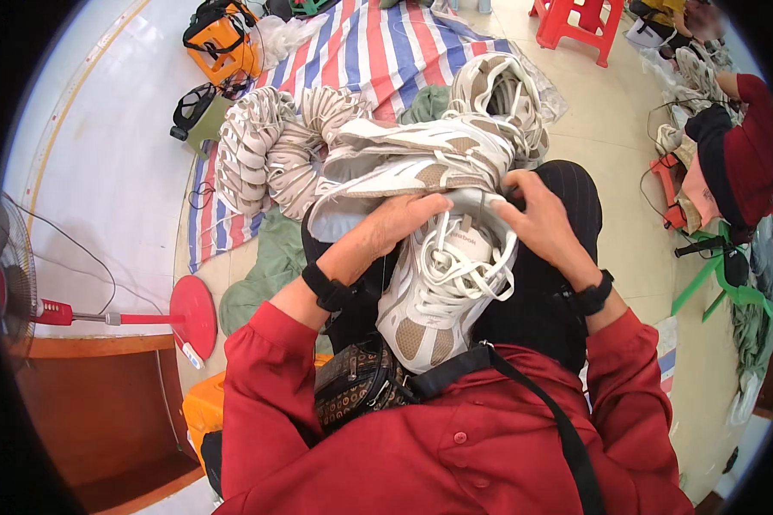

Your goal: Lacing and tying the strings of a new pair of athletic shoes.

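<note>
At the left edge stands an electric fan with a red stem [53,312]; its dark grille is partly lost in the black rim, so its shape is hard to make out. Its round red base [193,311] lies on the floor. Further right, a curved row of white and beige sports shoes [247,159], packed tightly together, rests on a red, blue and white striped plastic sheet [365,47], which the upper edge cuts off. A brown patterned bag [352,378] is half covered by the red sleeve.

The left hand [397,221] has its thumb at the collar of a white and beige sports shoe with loose white laces [421,322]. Its other fingers are hidden — I cannot tell if they are clamped. This shoe is on the lap, between the two hands, toe toward the body. More white and beige shoes [416,176] lie piled just beyond it and partly hide its heel.

The right hand [541,221] touches the other side of the collar, thumb and forefinger apart; whether they squeeze it, I cannot tell.

Near the upper edge, a red plastic stool [580,30] is cut off. At far right, another person's dark red sleeve [760,142] shows — the rest is only partly visible.
</note>
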Action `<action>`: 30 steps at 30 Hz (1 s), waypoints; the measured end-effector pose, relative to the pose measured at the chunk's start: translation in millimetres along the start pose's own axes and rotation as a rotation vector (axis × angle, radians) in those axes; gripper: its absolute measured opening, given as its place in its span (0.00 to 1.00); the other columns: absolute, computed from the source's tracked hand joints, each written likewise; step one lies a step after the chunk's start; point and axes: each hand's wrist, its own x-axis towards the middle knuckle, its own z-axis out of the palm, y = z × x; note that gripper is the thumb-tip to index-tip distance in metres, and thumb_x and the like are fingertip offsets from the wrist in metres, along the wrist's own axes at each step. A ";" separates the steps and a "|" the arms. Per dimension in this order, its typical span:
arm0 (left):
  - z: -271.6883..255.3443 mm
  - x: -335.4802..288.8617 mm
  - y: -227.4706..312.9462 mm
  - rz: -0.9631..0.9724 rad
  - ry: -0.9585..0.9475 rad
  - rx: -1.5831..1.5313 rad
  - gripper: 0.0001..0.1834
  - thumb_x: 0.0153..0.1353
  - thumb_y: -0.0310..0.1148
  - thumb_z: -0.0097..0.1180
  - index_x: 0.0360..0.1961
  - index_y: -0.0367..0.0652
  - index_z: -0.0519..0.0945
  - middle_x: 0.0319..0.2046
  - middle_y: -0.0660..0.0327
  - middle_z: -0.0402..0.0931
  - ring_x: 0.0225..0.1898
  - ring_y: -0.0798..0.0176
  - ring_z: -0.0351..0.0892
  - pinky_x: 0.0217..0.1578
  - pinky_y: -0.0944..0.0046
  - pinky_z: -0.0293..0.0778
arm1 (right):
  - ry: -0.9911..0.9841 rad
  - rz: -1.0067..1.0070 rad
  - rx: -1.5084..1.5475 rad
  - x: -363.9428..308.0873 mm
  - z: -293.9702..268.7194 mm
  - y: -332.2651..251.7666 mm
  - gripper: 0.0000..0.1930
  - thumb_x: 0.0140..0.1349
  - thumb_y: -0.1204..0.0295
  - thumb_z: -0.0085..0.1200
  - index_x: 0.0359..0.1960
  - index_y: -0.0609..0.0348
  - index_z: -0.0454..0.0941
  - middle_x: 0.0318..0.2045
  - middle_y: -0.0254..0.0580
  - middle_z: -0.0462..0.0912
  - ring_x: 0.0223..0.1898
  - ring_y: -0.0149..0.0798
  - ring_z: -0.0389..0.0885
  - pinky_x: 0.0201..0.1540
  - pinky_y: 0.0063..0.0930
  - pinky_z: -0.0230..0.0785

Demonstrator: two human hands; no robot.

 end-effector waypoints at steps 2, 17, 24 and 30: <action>0.8 -0.2 1.8 -0.018 -0.007 0.059 0.25 0.62 0.41 0.53 0.56 0.34 0.74 0.49 0.59 0.75 0.48 0.66 0.72 0.52 0.67 0.67 | -0.216 0.062 -0.109 10.3 4.2 6.9 0.19 0.57 0.58 0.56 0.35 0.65 0.72 0.31 0.56 0.80 0.35 0.52 0.80 0.38 0.41 0.69; -16.6 -8.0 -10.5 -0.110 0.095 -0.047 0.31 0.62 0.52 0.54 0.57 0.37 0.72 0.51 0.58 0.74 0.52 0.64 0.71 0.53 0.61 0.66 | -0.426 -0.109 0.113 65.7 13.8 34.9 0.09 0.57 0.72 0.54 0.30 0.69 0.77 0.19 0.34 0.74 0.26 0.25 0.69 0.30 0.27 0.64; -9.8 -11.9 -12.4 -0.112 0.136 0.042 0.35 0.64 0.54 0.52 0.59 0.32 0.69 0.54 0.51 0.72 0.56 0.59 0.70 0.57 0.58 0.64 | -0.584 0.003 0.179 89.4 9.3 35.6 0.11 0.57 0.70 0.56 0.30 0.70 0.79 0.20 0.30 0.75 0.25 0.24 0.69 0.29 0.25 0.63; -25.0 -14.2 -36.9 0.105 0.153 0.315 0.28 0.67 0.42 0.48 0.61 0.32 0.66 0.55 0.50 0.72 0.56 0.56 0.71 0.57 0.61 0.65 | -0.519 -0.102 -0.087 79.1 13.2 17.5 0.15 0.60 0.64 0.55 0.32 0.69 0.78 0.21 0.40 0.77 0.26 0.32 0.72 0.32 0.31 0.66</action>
